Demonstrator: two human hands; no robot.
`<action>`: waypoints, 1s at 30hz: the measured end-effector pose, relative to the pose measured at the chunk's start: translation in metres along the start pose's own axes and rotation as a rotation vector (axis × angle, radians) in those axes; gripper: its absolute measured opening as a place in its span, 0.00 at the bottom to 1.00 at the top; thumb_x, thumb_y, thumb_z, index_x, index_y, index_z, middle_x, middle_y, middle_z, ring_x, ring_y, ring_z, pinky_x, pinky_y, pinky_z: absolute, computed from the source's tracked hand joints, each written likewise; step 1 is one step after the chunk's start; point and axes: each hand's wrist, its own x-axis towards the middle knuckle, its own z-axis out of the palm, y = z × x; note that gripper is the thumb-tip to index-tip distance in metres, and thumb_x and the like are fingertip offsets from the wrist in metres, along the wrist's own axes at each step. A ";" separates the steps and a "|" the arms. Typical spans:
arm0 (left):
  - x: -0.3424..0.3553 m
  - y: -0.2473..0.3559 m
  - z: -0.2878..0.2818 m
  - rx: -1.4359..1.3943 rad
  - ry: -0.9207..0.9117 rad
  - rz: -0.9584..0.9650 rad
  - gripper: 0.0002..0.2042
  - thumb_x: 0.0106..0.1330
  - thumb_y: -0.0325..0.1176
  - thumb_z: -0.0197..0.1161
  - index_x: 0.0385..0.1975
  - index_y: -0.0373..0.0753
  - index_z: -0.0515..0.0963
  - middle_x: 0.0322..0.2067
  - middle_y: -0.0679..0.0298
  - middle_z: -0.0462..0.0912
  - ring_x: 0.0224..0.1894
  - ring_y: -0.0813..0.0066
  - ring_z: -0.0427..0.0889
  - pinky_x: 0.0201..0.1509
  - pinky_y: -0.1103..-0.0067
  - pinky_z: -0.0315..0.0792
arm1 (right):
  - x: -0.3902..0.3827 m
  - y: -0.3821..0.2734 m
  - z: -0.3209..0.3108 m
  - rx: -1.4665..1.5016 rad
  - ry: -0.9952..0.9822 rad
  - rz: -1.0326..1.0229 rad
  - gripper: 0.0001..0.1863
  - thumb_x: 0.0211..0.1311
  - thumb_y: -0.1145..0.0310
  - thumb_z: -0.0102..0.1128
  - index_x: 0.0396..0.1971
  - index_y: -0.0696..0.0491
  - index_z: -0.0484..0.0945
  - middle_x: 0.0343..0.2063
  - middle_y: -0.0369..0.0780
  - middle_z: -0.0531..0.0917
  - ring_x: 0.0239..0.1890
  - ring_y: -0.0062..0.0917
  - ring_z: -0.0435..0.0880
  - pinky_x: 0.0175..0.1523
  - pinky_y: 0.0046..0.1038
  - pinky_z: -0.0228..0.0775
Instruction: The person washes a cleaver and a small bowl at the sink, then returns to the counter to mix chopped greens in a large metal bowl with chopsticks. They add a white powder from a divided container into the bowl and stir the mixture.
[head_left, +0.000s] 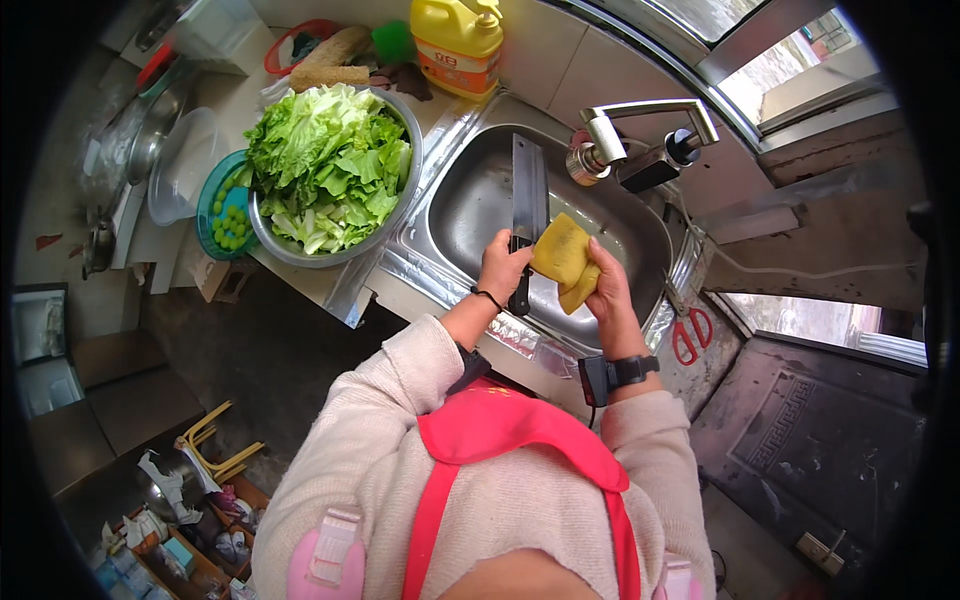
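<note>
A steel sink (463, 190) lies in front of me. Over it, my left hand (499, 268) is closed on the black handle of a cleaver (530, 180), whose broad steel blade points away from me. My right hand (607, 285) grips a folded yellow cloth (561, 246) just right of the handle, close beside the blade. A metal faucet (655, 106) stands behind the sink. To the left, a large steel bowl (330, 257) is heaped with leafy greens (330, 165).
A teal basin with small green fruits (229, 220) and a clear container (180, 170) sit at left. A yellow jug (455, 55) stands at the back. Red-handled scissors (690, 336) lie right of the sink. A window (800, 75) is at upper right, cluttered boxes (170, 550) at lower left.
</note>
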 end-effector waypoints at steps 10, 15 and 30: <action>-0.015 -0.007 0.017 0.692 0.156 0.252 0.11 0.55 0.31 0.54 0.36 0.35 0.66 0.30 0.46 0.76 0.36 0.46 0.75 0.36 0.65 0.69 | 0.000 0.042 0.050 -0.565 0.035 -0.136 0.26 0.53 0.65 0.60 0.51 0.56 0.64 0.40 0.39 0.74 0.41 0.22 0.73 0.44 0.23 0.67; -0.004 -0.012 0.017 0.793 0.132 0.251 0.10 0.59 0.32 0.50 0.35 0.34 0.64 0.30 0.45 0.76 0.36 0.44 0.74 0.36 0.63 0.68 | 0.006 0.050 0.054 -0.858 0.125 -0.292 0.16 0.53 0.69 0.56 0.43 0.57 0.72 0.35 0.41 0.79 0.37 0.25 0.77 0.42 0.24 0.67; -0.001 -0.024 0.009 0.995 -0.133 -0.002 0.13 0.61 0.37 0.44 0.39 0.33 0.62 0.31 0.41 0.76 0.37 0.42 0.74 0.40 0.59 0.67 | 0.018 0.043 0.025 -1.738 0.069 -0.484 0.10 0.51 0.65 0.51 0.24 0.57 0.73 0.23 0.52 0.78 0.28 0.48 0.77 0.34 0.44 0.68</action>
